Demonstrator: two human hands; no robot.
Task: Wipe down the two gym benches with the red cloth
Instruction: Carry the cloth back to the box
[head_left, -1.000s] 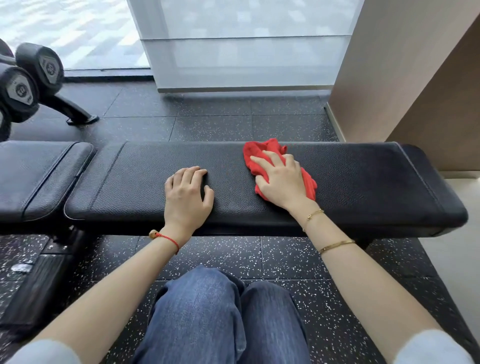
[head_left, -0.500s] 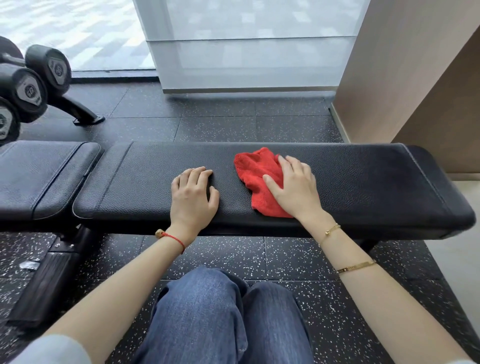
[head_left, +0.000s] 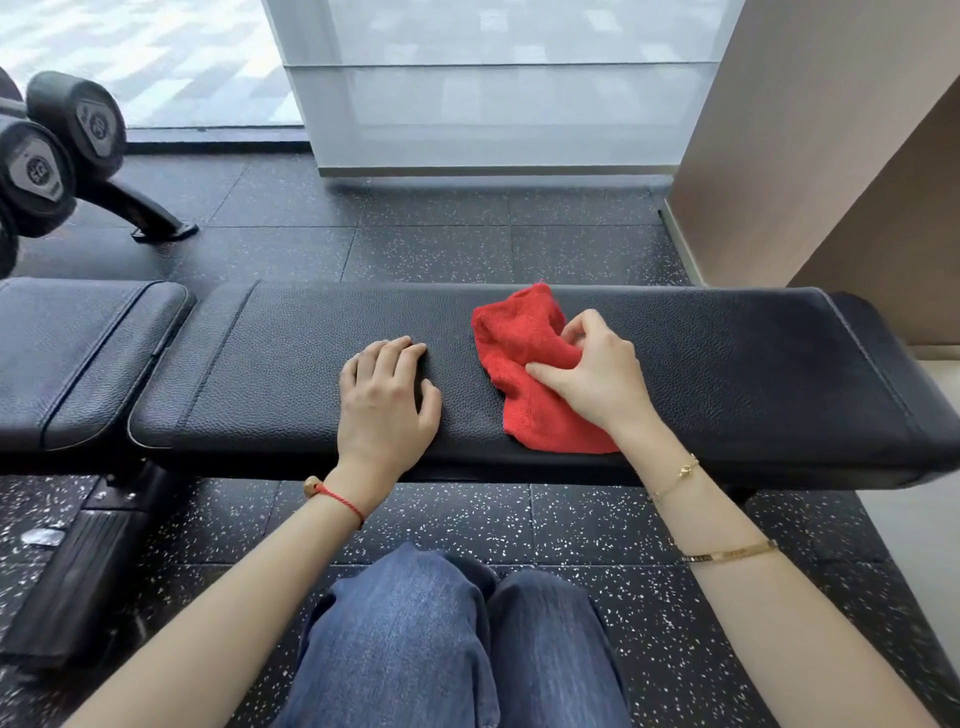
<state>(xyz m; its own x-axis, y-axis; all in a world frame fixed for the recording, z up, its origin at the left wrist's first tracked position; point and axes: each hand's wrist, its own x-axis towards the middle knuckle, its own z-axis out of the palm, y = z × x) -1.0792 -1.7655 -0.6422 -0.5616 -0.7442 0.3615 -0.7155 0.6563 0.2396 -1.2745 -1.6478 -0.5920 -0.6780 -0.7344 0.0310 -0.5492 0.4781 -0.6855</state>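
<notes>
A long black padded bench (head_left: 753, 374) runs across the middle of the view. The red cloth (head_left: 519, 358) lies spread on its top, right of centre. My right hand (head_left: 592, 374) rests on the cloth's right side, with thumb and curled fingers pinching a fold of it. My left hand (head_left: 384, 400) lies flat on the bench pad just left of the cloth, fingers slightly apart, holding nothing. A second black pad (head_left: 78, 353) sits at the left, separated from the long pad by a narrow gap.
Dumbbells (head_left: 36, 171) on a rack stand at the far left, the rack's foot (head_left: 156, 218) on the speckled rubber floor. A glass panel is behind the bench, a beige wall (head_left: 810, 145) at the right. My knees in jeans (head_left: 447, 644) are close to the bench's near edge.
My right hand first slid the cloth left and toward the near edge, then curled from flat into a pinch on the cloth. The left hand stayed in place.
</notes>
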